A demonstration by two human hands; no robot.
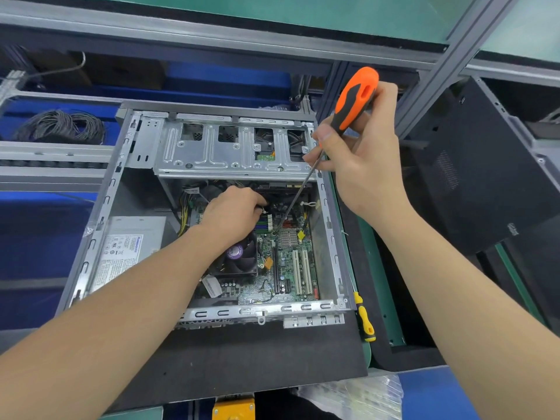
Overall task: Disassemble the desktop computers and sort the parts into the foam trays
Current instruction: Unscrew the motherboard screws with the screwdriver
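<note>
it looked to me like an electronics teardown bench in a factory or repair workshop. the station was framed in grey aluminium profile [448, 95], with a green-matted shelf [272, 13] overhead and a black mat [242, 359] under the work. a desktop case [330, 237] lay open on that mat, its motherboard [291, 268], fan [239, 256] and power supply [130, 247] bare. a second black case [485, 165] stood near it on the right. blue bins [227, 77] sat behind the frame, one holding a coil of grey cables [60, 125]. an orange-handled screwdriver [357, 95] reached down into the open case, and a yellow-and-black screwdriver [365, 321] lay by its near right corner.
</note>
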